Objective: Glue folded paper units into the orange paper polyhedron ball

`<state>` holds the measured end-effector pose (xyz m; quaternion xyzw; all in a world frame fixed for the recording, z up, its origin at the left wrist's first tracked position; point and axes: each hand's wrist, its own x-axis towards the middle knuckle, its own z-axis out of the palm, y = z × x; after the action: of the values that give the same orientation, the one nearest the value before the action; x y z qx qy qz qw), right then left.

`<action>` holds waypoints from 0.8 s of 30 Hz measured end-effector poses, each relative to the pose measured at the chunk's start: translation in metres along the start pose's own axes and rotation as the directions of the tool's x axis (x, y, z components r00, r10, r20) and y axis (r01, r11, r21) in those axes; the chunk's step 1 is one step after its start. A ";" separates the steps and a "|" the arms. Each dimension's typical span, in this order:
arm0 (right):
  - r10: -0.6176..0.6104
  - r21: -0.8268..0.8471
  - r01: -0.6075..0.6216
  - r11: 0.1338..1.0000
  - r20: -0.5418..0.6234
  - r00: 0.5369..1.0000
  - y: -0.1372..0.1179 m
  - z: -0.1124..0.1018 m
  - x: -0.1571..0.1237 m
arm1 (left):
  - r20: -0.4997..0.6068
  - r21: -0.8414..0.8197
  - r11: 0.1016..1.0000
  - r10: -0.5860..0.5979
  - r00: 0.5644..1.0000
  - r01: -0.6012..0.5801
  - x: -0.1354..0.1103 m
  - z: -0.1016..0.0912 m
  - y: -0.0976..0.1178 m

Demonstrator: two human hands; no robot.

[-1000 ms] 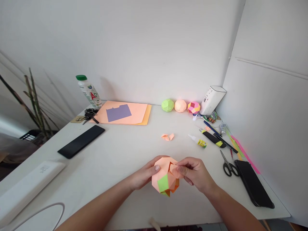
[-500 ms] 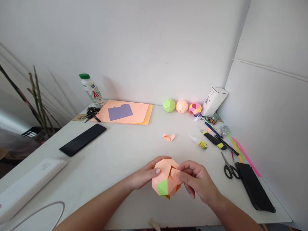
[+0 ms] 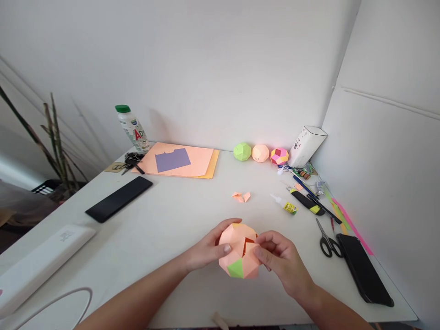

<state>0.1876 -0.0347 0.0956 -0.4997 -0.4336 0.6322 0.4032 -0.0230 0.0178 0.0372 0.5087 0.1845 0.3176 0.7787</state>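
Observation:
A faceted peach paper ball (image 3: pixel 235 238) with one green face is held between my hands above the near part of the table. My left hand (image 3: pixel 213 245) grips its left side, thumb on the front and fingers behind. On the right side, my right hand (image 3: pixel 280 256) pinches a peach flap of the ball between thumb and fingers. Next to that flap a dark gap opens into the ball. Small folded peach paper pieces (image 3: pixel 241 197) lie beyond the ball, with a small glue bottle (image 3: pixel 284 204) to their right.
Three finished-looking paper balls (image 3: pixel 260 153) stand by the wall. Scissors (image 3: pixel 329 240), a utility knife (image 3: pixel 307 201) and a black phone (image 3: pixel 365 270) lie at right. Peach sheets (image 3: pixel 199 160), a bottle (image 3: pixel 133 129), a black slab (image 3: pixel 119 199) and a white device (image 3: pixel 46 270) are at left.
The paper ball has been tilted and turned slightly in my hands, its green face now lower and further right. The gap beside the pinched flap shows wider.

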 end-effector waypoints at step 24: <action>-0.013 -0.039 0.013 0.999 0.006 1.000 0.002 0.000 0.000 | -0.006 -0.002 0.995 0.099 0.995 -0.099 -0.001 0.005 -0.002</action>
<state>0.1871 -0.0355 0.0943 -0.5029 -0.4502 0.6223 0.3964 -0.0200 0.0125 0.0373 0.5154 0.1611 0.3574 0.7620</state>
